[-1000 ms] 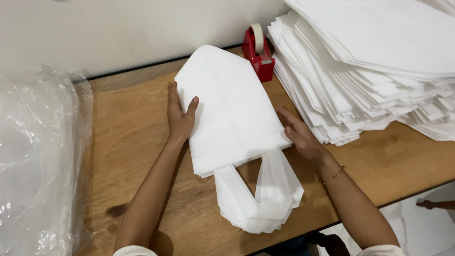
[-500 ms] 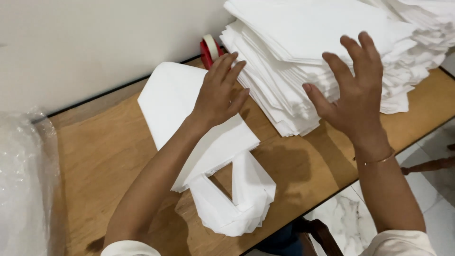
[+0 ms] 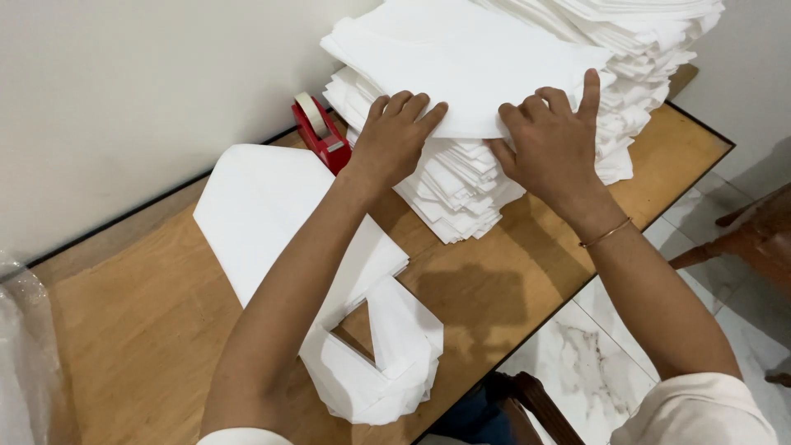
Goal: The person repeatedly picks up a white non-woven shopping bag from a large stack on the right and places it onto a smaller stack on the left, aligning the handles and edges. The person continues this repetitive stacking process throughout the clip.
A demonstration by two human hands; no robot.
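Two bare forearms reach in from the bottom edge, each ending in a bare hand: the left hand and the right hand. Both hands are ungloved and show no rings. A thin gold-toned bangle circles the right wrist. Short white sleeves cover the upper arms, visible at the lower corners. The fingernails are short and unpainted.

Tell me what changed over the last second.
Both hands left the folded bag and moved up to the stack. The left hand and right hand now press flat on its top sheet, with no closed grip visible. The bag, the tape dispenser and the table stayed as they were.
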